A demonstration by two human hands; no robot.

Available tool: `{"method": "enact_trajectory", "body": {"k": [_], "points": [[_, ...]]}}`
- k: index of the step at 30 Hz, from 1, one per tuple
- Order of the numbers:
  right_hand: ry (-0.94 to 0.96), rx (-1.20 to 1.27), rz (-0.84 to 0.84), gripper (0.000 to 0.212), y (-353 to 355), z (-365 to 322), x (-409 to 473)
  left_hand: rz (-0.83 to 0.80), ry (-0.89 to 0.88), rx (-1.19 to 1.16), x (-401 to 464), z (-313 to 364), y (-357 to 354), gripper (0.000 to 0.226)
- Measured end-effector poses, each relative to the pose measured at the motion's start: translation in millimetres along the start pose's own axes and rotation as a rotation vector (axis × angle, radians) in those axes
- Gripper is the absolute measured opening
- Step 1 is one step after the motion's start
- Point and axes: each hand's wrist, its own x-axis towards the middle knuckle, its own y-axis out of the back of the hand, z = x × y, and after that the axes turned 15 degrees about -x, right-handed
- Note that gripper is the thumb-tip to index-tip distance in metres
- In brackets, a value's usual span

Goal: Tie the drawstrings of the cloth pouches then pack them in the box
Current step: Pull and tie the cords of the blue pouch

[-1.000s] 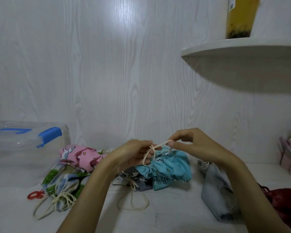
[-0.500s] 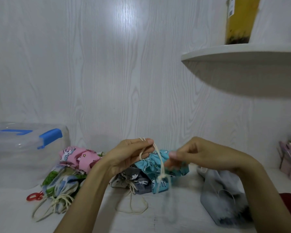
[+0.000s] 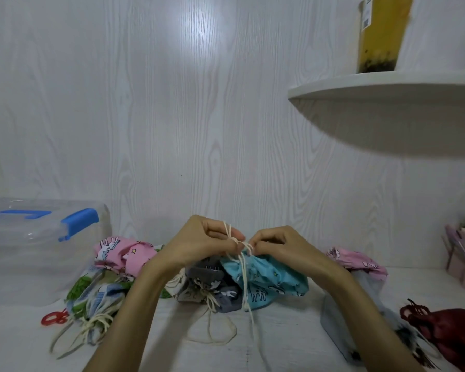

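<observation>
Pinching the cream cotton drawstring [image 3: 243, 267] between curled fingers, the left hand [image 3: 199, 244] and the right hand [image 3: 275, 247] meet just above the gathered mouth of a turquoise cloth pouch with a white animal print [image 3: 271, 285]. The cord loops over the left hand's fingers [image 3: 226, 234] and crosses to the right hand's fingers [image 3: 255, 244], which are bent tight on it; two loose ends hang down in front of the pouch to the white wood-grain surface [image 3: 279, 345]. The turquoise pouch rests on that surface, lifted a little at its mouth, touching a grey patterned cloth pouch [image 3: 215, 289] on its left, whose own cord trails forward in a slack loop. Further left lie a pink unicorn-print cloth pouch [image 3: 121, 253] and a green, blue and white printed pouch [image 3: 97, 294] with its cords bunched in front. A clear plastic storage box with blue latches [image 3: 38, 237] stands at the far left against the wall, lid on, well apart from the hands. A small red plastic piece [image 3: 54, 317] lies near the printed pouch. On the right sit a pale grey cloth pouch [image 3: 360, 312], a second pink pouch [image 3: 360, 261] behind it, and a dark red cloth pouch [image 3: 451, 334] at the edge. A yellow container [image 3: 379, 36] stands on a white curved wall shelf [image 3: 387, 84] above
</observation>
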Motion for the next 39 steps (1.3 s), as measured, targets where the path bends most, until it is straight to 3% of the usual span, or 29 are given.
{"method": "enact_trajectory", "body": {"k": [4,12,19,21,25,28,30,32,35,37,39], "points": [[-0.056,0.083,0.000,0.018,2,1,0,0.142,-0.148,0.021,3,-4,2,0.018],[-0.127,0.240,-0.068,0.021,-5,10,4,0.178,-0.306,0.110,8,-17,-6,0.011],[-0.211,0.452,-0.018,0.018,-8,15,7,0.142,-0.266,0.012,8,-16,-7,0.014],[-0.203,0.341,0.088,0.012,-4,13,5,0.105,-0.238,-0.042,7,-16,-7,0.014],[-0.110,-0.510,0.592,0.005,-7,10,7,0.102,-0.200,-0.090,9,-17,-11,0.011],[-0.141,-0.633,0.763,0.007,7,18,2,0.157,-0.229,-0.090,10,-16,-4,0.010],[-0.287,-0.603,0.689,0.013,23,33,-5,0.173,-0.242,-0.090,9,-14,1,0.011],[-0.426,-0.594,0.469,0.029,36,43,-11,0.155,-0.229,-0.081,9,-15,-1,0.011],[-0.415,-0.335,0.219,0.040,46,38,-14,0.117,-0.203,-0.054,9,-18,-9,0.010],[-0.375,-0.178,0.202,0.032,52,30,-17,0.118,-0.206,-0.056,10,-18,-10,0.010],[-0.379,-0.323,0.303,0.025,57,24,-21,0.124,-0.213,-0.057,11,-17,-9,0.011]]}}
